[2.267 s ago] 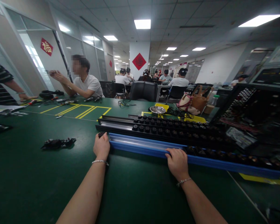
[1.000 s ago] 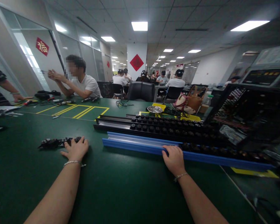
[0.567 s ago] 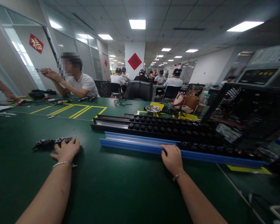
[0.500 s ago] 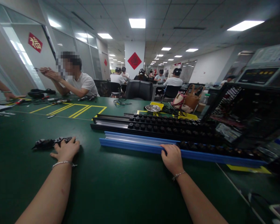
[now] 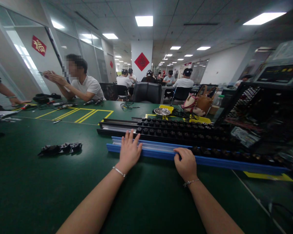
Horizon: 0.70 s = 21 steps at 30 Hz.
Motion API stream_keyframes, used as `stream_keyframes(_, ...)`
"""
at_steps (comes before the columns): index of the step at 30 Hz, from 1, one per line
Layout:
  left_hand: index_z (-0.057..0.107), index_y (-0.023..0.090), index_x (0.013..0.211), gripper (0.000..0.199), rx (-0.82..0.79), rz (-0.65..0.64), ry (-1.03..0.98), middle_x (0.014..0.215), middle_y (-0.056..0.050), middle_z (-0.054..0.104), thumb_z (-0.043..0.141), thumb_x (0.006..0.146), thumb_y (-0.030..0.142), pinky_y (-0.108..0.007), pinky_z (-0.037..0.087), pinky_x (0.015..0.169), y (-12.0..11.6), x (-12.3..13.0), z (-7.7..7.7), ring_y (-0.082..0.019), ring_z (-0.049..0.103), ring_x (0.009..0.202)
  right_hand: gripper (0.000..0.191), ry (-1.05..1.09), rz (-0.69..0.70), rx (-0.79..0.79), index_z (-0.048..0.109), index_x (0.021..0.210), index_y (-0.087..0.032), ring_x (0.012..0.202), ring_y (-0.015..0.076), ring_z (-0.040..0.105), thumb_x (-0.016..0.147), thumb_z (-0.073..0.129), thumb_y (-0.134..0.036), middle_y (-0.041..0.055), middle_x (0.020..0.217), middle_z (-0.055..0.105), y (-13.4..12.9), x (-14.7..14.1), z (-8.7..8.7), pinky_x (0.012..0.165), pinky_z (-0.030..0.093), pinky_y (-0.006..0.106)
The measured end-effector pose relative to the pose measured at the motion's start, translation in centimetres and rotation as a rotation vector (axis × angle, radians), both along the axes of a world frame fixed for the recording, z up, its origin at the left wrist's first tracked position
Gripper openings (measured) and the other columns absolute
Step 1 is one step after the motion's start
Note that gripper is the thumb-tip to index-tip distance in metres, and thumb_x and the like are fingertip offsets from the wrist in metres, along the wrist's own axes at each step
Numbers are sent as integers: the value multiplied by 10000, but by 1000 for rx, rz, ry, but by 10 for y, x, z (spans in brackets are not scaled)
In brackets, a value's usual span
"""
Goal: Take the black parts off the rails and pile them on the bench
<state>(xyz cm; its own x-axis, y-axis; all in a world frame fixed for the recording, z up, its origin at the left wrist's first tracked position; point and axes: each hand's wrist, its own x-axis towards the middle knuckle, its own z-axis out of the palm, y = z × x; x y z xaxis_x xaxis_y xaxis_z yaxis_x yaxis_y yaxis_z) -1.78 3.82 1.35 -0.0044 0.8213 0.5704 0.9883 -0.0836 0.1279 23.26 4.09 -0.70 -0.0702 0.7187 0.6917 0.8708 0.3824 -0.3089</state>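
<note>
A long blue channel (image 5: 156, 154) lies across the green table in front of me, with a row of black parts (image 5: 224, 153) in its right stretch. My left hand (image 5: 130, 150) is over the channel's left part, fingers spread and nothing in them; whether it touches the channel I cannot tell. Farther right, my right hand (image 5: 187, 162) has its fingers curled over the channel's near wall, just left of the black parts. A small cluster of black parts (image 5: 61, 148) rests on the table to the left, apart from both hands.
Behind the blue channel lie black channels (image 5: 117, 131) filled with knob-like black parts. A metal dish (image 5: 161, 111) and yellow trays stand beyond. An open computer case (image 5: 258, 120) rises at right. A co-worker (image 5: 84, 87) sits across the table, near tools.
My left hand has left the black cluster and moved right to the blue channel. The cluster stays on the table. My right hand keeps its place on the channel.
</note>
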Motion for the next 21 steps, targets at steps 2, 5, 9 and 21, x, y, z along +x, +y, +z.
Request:
stream_keyframes(2, 474, 265, 1331, 472, -25, -91, 10, 1495, -81, 306, 342, 911, 434, -513, 257, 1093, 3, 36, -6, -276, 207, 1392, 240, 6, -27, 10, 662, 857, -168, 921, 206, 555, 771, 440, -146, 63, 906, 674, 1, 1, 0, 875, 414, 353)
stream_keyframes(5, 508, 275, 1300, 469, -42, -152, 18, 1446, -69, 399, 304, 918, 455, -530, 227, 1102, 6, 68, -12, -259, 253, 1377, 250, 11, -93, 18, 655, 898, -176, 972, 214, 542, 775, 438, -159, 68, 967, 660, 0, 1, 0, 913, 401, 375)
stream_keyframes(9, 521, 237, 1291, 494, -80, -172, 2, 1368, -72, 501, 264, 929, 455, -488, 278, 1086, 9, 77, -13, -247, 386, 1305, 377, 81, -324, 98, 592, 1116, -138, 1204, 293, 414, 775, 460, -229, 152, 1264, 519, 1, 3, 0, 1002, 324, 482)
stream_keyframes(21, 545, 228, 1261, 454, -40, -217, 6, 1348, -59, 523, 312, 925, 425, -430, 310, 1076, 5, 71, -14, -230, 424, 1280, 449, 72, -422, -66, 578, 1179, -115, 1247, 332, 371, 817, 389, -302, 198, 1328, 452, 4, 11, -4, 1020, 260, 574)
